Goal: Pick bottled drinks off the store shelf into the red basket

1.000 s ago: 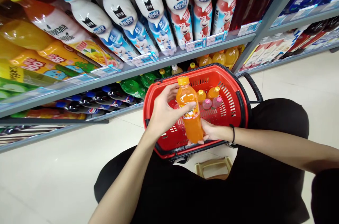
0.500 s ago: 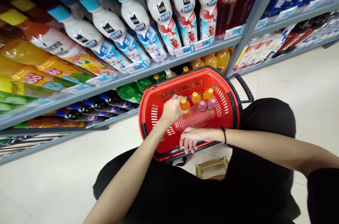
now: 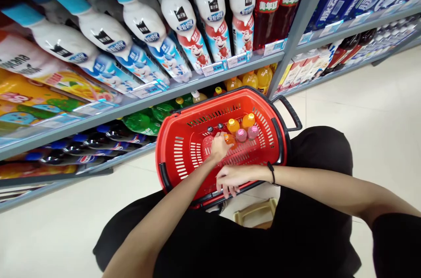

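Observation:
My left hand is down inside the red shopping basket, its fingers wrapped round a small orange drink bottle. Two more orange bottles with yellow caps stand just beyond it. Beside them are two pink-capped bottles of purplish drink. Two dark caps show near the basket's far wall; the bottles under them are hard to make out. My right hand lies over the basket's near rim with loosely bent, parted fingers, holding nothing.
Ahead, a grey shelf carries white bottles with blue caps and red watermelon drinks. Cola bottles lie on the lower shelf at left. The basket's black handle sticks out at right. A small tan stool stands between my legs.
My left hand has lowered the orange bottle further into the basket, towards the other bottles. The dark caps now show more clearly. The view has shifted slightly right; my right hand stays at the rim.

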